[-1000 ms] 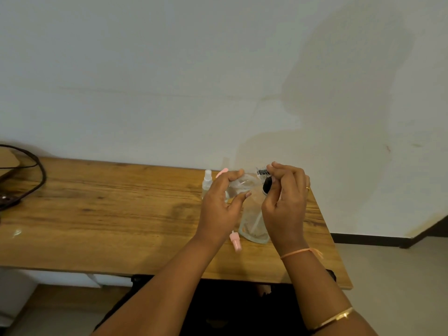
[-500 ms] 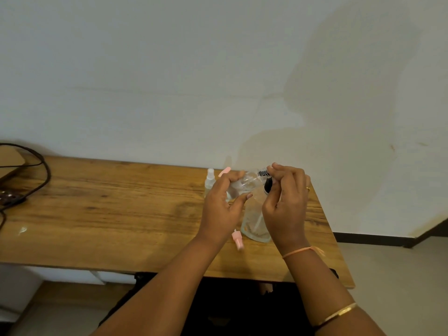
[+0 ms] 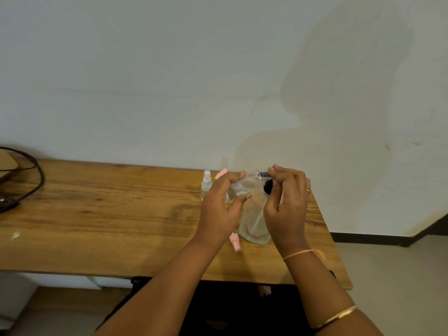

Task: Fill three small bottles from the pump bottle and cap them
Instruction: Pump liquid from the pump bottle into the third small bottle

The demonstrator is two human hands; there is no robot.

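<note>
A clear pump bottle (image 3: 254, 223) with a black pump head (image 3: 267, 183) stands on the wooden table (image 3: 101, 214) near its right end. My right hand (image 3: 287, 204) is closed over the pump head from the right. My left hand (image 3: 221, 209) holds a small clear bottle (image 3: 242, 185) tilted, its mouth up against the pump's nozzle. Behind my left hand stands a small clear bottle with a white spray top (image 3: 206, 182). A pink cap (image 3: 221, 173) shows just above my left fingers; what it sits on is hidden. Another pink cap (image 3: 235, 242) lies on the table by my left wrist.
A black cable (image 3: 36, 175) loops at the table's far left beside a dark object (image 3: 6, 204). The white wall runs right behind the table. The table's right edge (image 3: 332, 238) is close to the pump bottle, with floor beyond it.
Both hands stay on the small bottle and the pump head with almost no shift. The view has drifted slightly.
</note>
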